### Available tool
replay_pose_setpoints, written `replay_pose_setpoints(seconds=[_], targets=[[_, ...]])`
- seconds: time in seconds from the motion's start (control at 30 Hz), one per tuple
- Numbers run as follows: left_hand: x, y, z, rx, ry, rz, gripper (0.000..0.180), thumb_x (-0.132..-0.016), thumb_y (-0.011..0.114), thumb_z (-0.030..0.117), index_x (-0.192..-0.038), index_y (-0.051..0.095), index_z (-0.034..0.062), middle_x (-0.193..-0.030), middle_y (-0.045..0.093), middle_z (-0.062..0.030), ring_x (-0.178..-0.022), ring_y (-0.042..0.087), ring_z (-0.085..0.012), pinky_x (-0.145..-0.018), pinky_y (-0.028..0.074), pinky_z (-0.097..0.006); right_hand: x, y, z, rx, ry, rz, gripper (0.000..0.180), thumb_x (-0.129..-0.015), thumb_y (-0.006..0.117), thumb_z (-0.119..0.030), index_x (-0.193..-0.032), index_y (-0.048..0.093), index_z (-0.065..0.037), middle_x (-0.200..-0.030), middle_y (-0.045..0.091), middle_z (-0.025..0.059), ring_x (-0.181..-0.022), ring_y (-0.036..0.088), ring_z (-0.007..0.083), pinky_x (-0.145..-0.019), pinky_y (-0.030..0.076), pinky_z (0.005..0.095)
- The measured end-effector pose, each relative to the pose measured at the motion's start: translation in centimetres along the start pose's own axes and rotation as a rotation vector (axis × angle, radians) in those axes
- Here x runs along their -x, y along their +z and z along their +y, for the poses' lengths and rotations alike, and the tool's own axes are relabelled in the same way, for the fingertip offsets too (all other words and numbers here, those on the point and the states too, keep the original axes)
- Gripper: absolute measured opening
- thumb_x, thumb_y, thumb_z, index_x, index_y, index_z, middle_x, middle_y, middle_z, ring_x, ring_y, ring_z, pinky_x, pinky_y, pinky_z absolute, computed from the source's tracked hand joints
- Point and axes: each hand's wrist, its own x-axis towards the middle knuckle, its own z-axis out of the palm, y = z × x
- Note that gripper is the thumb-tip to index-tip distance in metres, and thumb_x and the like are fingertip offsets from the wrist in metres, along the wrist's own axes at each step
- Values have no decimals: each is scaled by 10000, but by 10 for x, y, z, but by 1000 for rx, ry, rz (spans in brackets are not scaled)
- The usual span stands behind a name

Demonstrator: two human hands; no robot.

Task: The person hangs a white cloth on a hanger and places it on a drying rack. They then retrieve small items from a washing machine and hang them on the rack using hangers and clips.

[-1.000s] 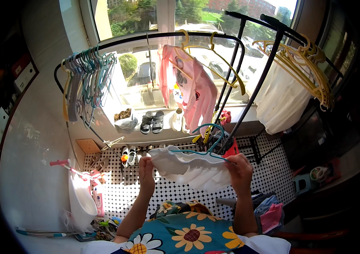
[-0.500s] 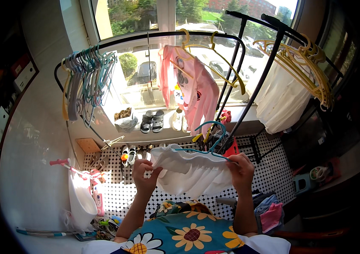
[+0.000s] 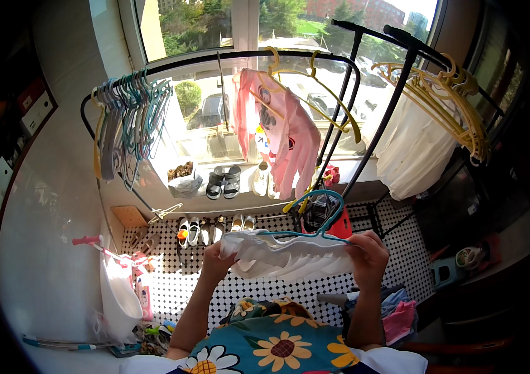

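Stretched between my hands is a white pleated garment, perhaps a skirt, its gathered edge toward the window. A teal hanger lies along that edge, its hook pointing away from me. My left hand pinches the garment's left end, where the folds hide the hanger's tip. On the other side, my right hand is closed on the right end of the edge, thumb and fingers together by the hanger's right arm.
Ahead, a black clothes rack bears several hangers and a pink garment. Yellow hangers and a white garment hang at right. Shoes stand below the sill; folded clothes lie at lower right.
Both hands have moved apart a little, pulling the garment's edge wider and flatter. The hanger has shifted right and slightly toward me with the garment.
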Motion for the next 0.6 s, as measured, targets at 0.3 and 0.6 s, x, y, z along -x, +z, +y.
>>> replay_pose_setpoints(seconds=[0.3,0.6], targets=[[48,-8,-130,-320,-257,-241,296,-793,700,294,-871,674,10,-712,641,-117,-704,617,-190,-614,469,-331,-7,-31,-6,23,-18,164,169,-714,686,59,-872,640,21,-770,571,48,-680,547,113,-584,433,213],[88,-16,-176,-170,-374,-249,296,-797,687,211,-996,620,3,-931,639,-141,-890,598,-258,-776,461,-362,-17,-35,-3,124,-40,191,163,-734,694,16,-886,636,12,-761,559,46,-703,538,125,-609,420,214]])
